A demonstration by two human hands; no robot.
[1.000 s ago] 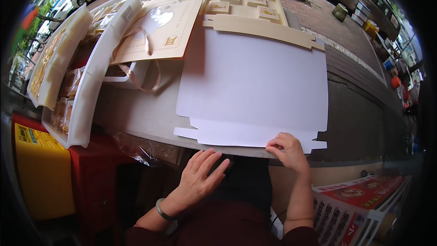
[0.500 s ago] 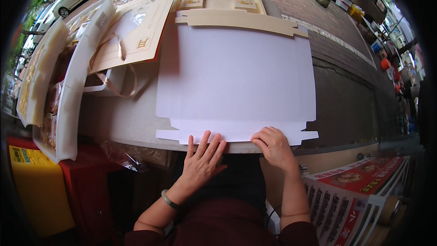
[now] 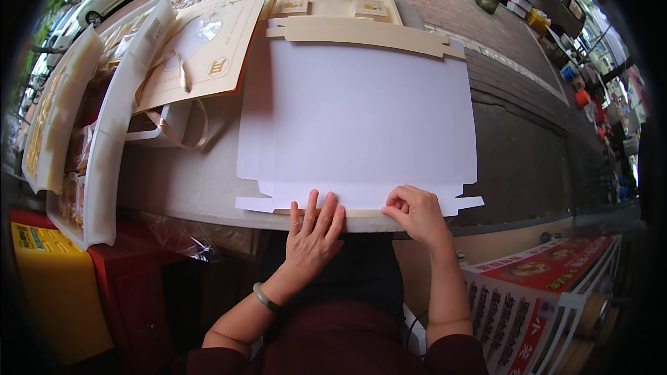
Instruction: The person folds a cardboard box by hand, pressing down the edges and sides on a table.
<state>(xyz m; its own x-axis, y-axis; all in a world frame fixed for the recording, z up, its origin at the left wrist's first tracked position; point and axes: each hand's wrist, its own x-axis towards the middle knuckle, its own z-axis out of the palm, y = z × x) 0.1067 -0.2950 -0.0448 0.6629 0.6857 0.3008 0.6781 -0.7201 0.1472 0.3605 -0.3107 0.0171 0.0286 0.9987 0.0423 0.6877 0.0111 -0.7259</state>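
A large unfolded cardboard box blank (image 3: 368, 111) lies white side up on the grey table, scored along its edges. Its far flap (image 3: 361, 33) is folded over, showing beige. Along the near edge, a narrow beige strip of the folded flap (image 3: 361, 213) shows between my hands. My left hand (image 3: 314, 236) rests palm down there, fingers spread and fingertips on the white card. To the right, my right hand (image 3: 417, 214) is closed in a pinch at the same near flap, thumb and forefinger on the edge.
Behind the blank stands a beige tray (image 3: 396, 10) with several small boxes. At left are a flat gift bag (image 3: 201, 48) with a ribbon handle and white plastic bins (image 3: 114, 146) of wrapped packets. A yellow box (image 3: 59, 292) and a printed sign stand below table height.
Both hands have moved slightly up the near flap, away from me. The flap's near edge has been turned over, and its beige side now shows between the hands.
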